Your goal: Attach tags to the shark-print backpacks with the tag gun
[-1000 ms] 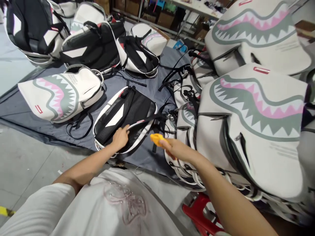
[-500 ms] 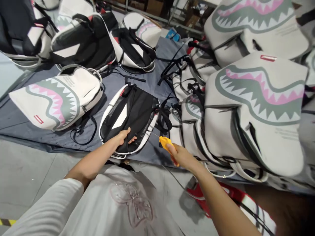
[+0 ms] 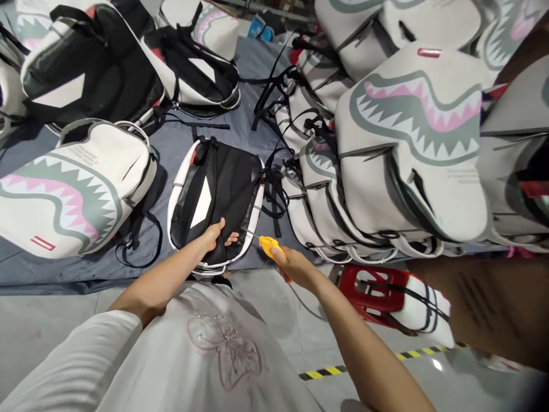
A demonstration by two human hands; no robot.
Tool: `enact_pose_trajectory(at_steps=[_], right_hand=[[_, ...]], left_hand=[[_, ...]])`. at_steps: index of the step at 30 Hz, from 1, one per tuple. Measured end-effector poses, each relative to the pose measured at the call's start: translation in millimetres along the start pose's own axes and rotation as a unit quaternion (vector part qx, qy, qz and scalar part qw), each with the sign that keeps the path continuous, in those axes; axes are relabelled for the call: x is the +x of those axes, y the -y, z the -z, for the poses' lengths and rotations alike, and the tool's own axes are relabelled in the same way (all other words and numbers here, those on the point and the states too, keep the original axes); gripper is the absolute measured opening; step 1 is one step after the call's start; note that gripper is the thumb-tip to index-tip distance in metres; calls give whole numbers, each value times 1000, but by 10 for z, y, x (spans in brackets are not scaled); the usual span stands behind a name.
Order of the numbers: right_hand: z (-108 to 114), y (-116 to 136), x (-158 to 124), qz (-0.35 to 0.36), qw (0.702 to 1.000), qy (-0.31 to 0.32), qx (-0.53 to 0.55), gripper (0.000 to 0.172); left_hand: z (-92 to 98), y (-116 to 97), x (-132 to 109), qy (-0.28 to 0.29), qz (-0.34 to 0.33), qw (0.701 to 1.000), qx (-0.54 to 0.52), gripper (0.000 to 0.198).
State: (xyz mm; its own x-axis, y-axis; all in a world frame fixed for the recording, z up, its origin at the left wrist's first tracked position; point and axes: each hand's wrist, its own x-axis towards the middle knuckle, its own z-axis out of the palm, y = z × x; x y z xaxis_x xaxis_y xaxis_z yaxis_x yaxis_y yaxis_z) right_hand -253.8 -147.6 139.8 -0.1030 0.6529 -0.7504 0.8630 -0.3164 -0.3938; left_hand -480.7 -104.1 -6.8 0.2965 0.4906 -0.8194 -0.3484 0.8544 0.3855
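Note:
A black-backed backpack (image 3: pixel 231 177) with white edges lies straps-up on the dark cloth in front of me. My left hand (image 3: pixel 213 234) is closed over its lower shoulder strap, thumb on top and fingertips showing past the strap's edge. In my right hand (image 3: pixel 295 266) is a yellow pistol-shaped tool (image 3: pixel 271 247), gripped by its handle. The tool's thin metal tip points left, at the backpack's lower right side near my left fingertips. Whether the tip touches the fabric I cannot tell. A thin grey cord (image 3: pixel 302 303) hangs below the tool.
Left of it lies a white backpack (image 3: pixel 103 171) with a shark-mouth print. More black-backed packs (image 3: pixel 111 57) stand behind. Upright shark-mouth backpacks (image 3: pixel 412 114) crowd the right side. On the floor at right are a red stool (image 3: pixel 373 286) and striped tape (image 3: pixel 321 373).
The view has shifted right, showing more of the stool and floor. The yellow tool's tip has come closer to the backpack and my left hand. My left hand still holds the strap.

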Motion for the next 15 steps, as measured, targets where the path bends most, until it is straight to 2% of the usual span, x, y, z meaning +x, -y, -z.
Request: enact_pose_trajectory(at_steps=[2, 6, 8, 10, 12, 15], right_hand=[[-52, -10, 28, 0, 1000, -17, 14, 35], [-118, -51, 75, 11, 999, -1, 49, 36], [-136, -81, 95, 7, 998, -13, 62, 39], [-165, -118, 123, 14, 996, -57, 69, 39], [-228, -156, 175, 35, 991, -110, 67, 31], [-396, -178, 323, 53, 981, -178, 64, 26]], left_hand=[[11, -1, 12, 1, 2, 1000, -1, 64], [24, -4, 21, 10, -1, 1000, -6, 63], [30, -7, 23, 13, 1, 1000, -8, 61], [37, -9, 26, 19, 3, 1000, -12, 61], [42, -6, 26, 32, -1, 999, -16, 61], [40, 6, 13, 46, -8, 999, -19, 61]])
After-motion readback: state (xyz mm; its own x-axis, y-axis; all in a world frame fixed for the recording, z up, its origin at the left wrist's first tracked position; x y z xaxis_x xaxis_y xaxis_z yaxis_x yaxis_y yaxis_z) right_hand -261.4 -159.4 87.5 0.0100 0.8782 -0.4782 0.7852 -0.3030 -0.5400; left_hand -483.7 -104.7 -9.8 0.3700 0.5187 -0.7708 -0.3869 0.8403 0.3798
